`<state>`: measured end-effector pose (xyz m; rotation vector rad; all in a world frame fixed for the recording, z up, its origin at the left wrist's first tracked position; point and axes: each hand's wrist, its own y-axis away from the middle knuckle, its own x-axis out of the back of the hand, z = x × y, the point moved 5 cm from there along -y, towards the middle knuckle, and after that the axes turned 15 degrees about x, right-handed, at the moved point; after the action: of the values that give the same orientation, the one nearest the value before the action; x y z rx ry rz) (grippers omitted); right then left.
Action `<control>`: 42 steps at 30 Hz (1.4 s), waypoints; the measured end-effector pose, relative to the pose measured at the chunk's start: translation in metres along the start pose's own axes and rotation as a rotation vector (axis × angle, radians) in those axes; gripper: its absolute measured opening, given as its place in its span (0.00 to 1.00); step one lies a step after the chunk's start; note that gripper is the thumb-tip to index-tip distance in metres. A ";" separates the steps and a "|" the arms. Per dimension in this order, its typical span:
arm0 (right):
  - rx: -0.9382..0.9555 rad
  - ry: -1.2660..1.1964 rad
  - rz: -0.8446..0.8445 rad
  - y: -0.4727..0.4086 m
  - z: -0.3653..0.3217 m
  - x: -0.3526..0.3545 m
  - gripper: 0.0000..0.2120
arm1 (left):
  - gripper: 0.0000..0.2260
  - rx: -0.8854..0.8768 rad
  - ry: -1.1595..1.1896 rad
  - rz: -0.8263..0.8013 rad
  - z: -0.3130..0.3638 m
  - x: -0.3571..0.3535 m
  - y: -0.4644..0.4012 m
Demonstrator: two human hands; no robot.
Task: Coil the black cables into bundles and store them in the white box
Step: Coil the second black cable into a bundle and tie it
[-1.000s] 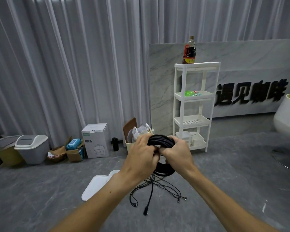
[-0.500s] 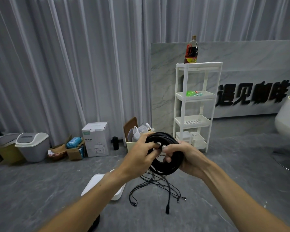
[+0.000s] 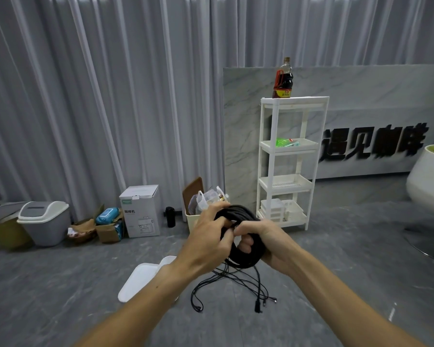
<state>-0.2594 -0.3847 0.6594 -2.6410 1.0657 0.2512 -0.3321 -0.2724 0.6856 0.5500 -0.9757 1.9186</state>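
Note:
Both hands hold a thick coil of black cable [image 3: 246,256] at chest height in the middle of the head view. My left hand [image 3: 208,242] grips the coil's left side, fingers curled over the strands. My right hand [image 3: 263,242] grips the right side with fingers through the loop. Loose cable ends with plugs [image 3: 257,300] hang from the coil down to the grey floor. The white box [image 3: 138,280] lies on the floor below my left forearm, which hides part of it.
A white shelf rack [image 3: 290,162] with a sauce bottle [image 3: 283,78] on top stands behind the coil. Along the curtain sit a beige bin with bags [image 3: 194,217], a white carton [image 3: 140,211], a black flask [image 3: 170,216], cardboard boxes and a grey bin [image 3: 45,222]. A white chair [image 3: 430,189] stands at right.
The hands came together on the coil again after the right hand had drawn apart, turning the bundle. The dangling plug end has shifted right and hangs lower.

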 end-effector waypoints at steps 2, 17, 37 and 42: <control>0.086 0.207 -0.021 0.001 -0.001 0.000 0.05 | 0.08 0.165 0.082 -0.135 -0.004 0.003 -0.009; 0.431 0.788 -0.009 0.005 -0.013 -0.001 0.07 | 0.12 0.378 0.212 -0.503 -0.009 0.014 0.000; -0.004 -0.186 0.120 0.003 0.004 0.008 0.10 | 0.10 0.683 1.155 -0.323 -0.022 0.026 -0.005; -0.019 -0.149 0.131 0.003 0.005 0.010 0.06 | 0.11 0.755 0.812 -0.457 -0.024 0.033 -0.008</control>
<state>-0.2548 -0.3916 0.6510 -2.5256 1.1920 0.4795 -0.3415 -0.2335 0.6973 0.3002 0.3877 1.7768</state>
